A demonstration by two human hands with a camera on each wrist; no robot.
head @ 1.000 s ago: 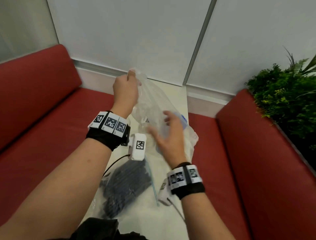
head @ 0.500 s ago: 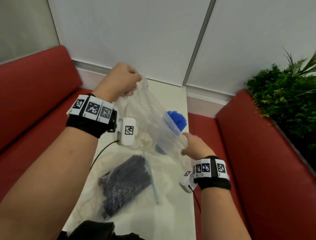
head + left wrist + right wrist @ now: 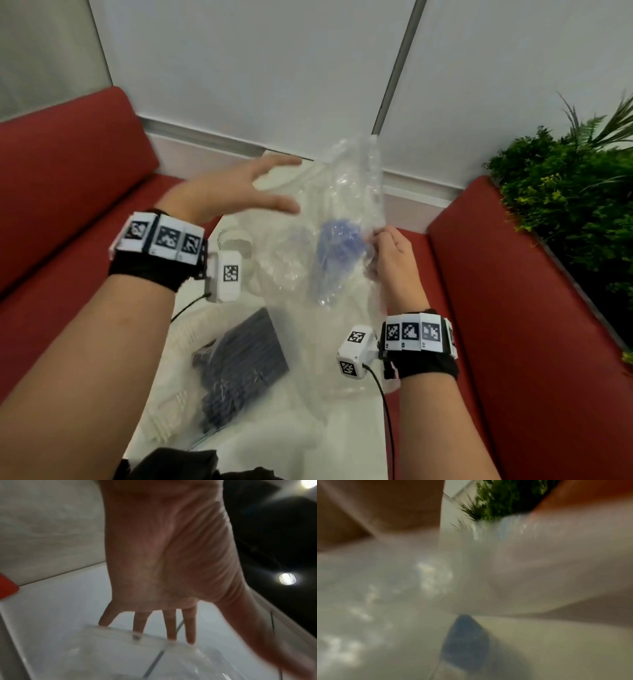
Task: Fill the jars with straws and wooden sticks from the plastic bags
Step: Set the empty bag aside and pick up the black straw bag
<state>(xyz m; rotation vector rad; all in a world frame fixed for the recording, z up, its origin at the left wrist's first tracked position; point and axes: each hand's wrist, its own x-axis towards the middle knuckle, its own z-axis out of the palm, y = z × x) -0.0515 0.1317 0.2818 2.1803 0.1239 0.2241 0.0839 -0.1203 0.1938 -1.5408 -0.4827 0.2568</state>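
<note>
My right hand [image 3: 378,236] pinches the right edge of a crumpled clear plastic bag [image 3: 352,192] and holds it up over the white table [image 3: 342,445]. A bundle of blue straws [image 3: 337,246] shows through the plastic; I cannot tell whether it is inside the bag or behind it. My left hand [image 3: 281,186] hovers to the left of the bag, holding nothing, with its fingers [image 3: 171,628] straight above the clear bag [image 3: 120,649]. A clear glass jar [image 3: 234,240] stands just beyond my left wrist. A second bag of black straws [image 3: 239,363] lies flat near me. The right wrist view is blurred by plastic [image 3: 402,588].
Red sofa cushions [image 3: 68,205] flank the narrow table on both sides. A green plant [image 3: 565,205] stands behind the right cushion. White wall panels close off the far end. A cable [image 3: 387,411] runs from my right wrist camera.
My left hand has let go of the top of the bag and spread its fingers. My right hand has taken the bag's right edge and raised it higher.
</note>
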